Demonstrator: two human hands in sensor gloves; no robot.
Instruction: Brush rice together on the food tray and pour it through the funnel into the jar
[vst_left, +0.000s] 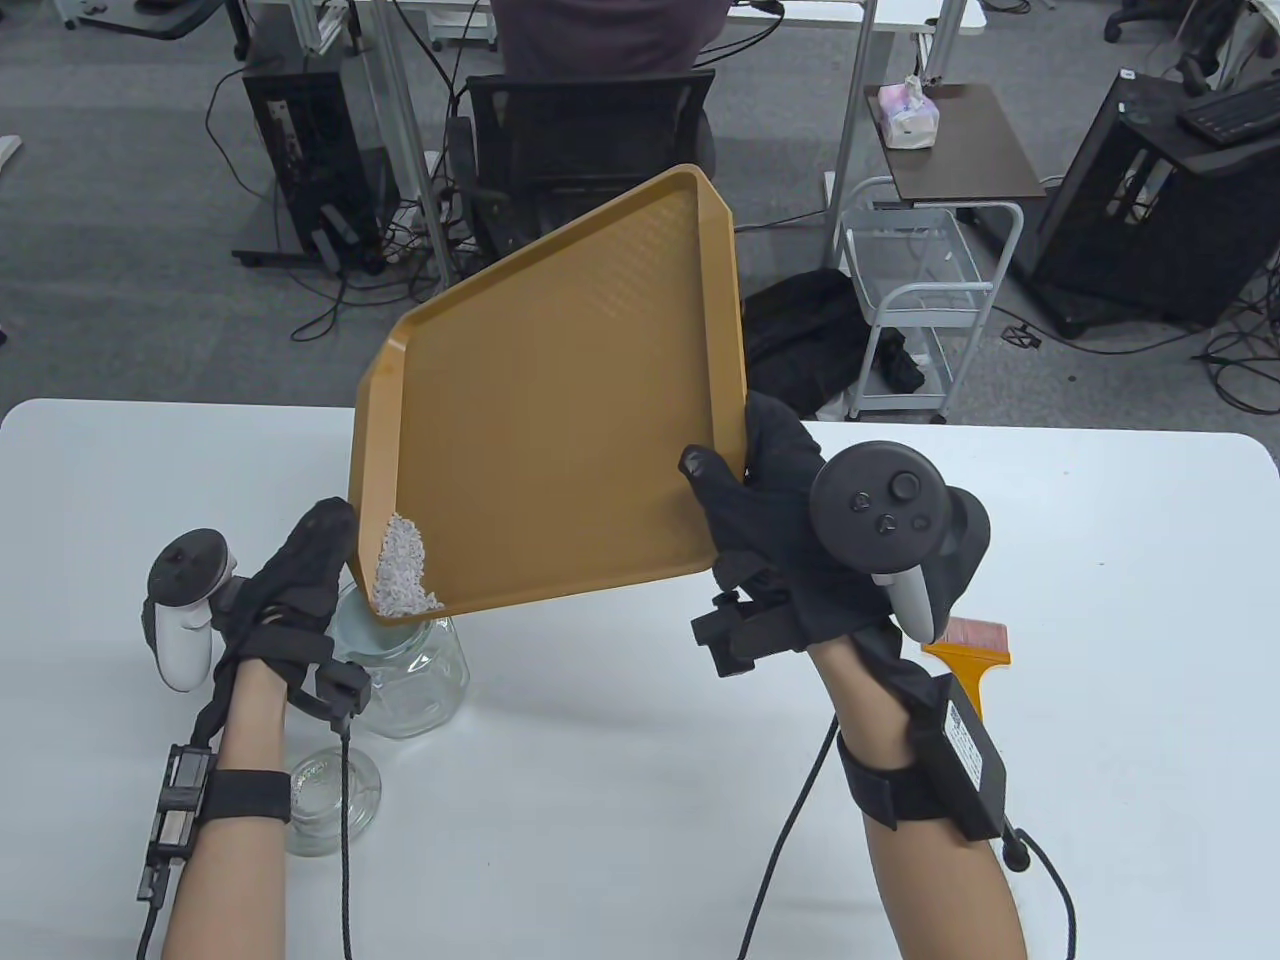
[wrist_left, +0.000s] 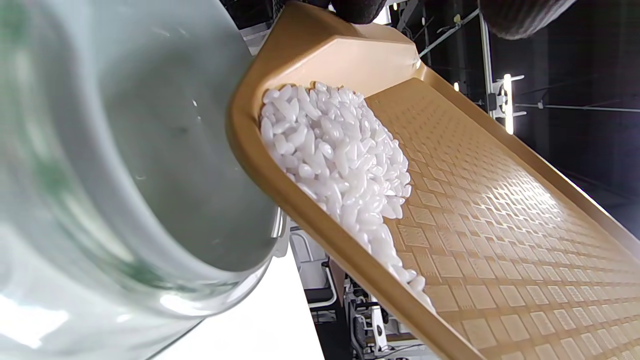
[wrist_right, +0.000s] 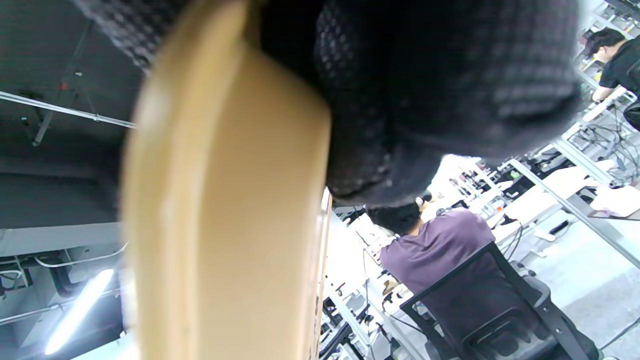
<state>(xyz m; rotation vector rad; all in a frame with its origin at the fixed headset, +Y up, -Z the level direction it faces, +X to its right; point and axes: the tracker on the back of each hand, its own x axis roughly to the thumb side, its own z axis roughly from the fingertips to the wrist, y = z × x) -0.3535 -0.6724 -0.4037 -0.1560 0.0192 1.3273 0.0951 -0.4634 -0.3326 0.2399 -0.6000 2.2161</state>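
An orange-brown food tray is lifted off the table and tilted, its near-left corner lowest. White rice is heaped in that corner, right above a pale funnel seated in a glass jar. My left hand holds the tray's left edge by that corner. My right hand grips the right edge, thumb on top. In the left wrist view the rice lies against the tray rim, beside the funnel. In the right wrist view gloved fingers wrap the tray edge.
A glass lid lies on the white table just in front of the jar, under my left forearm. An orange-handled brush lies on the table beside my right wrist. A person sits on a chair beyond the table.
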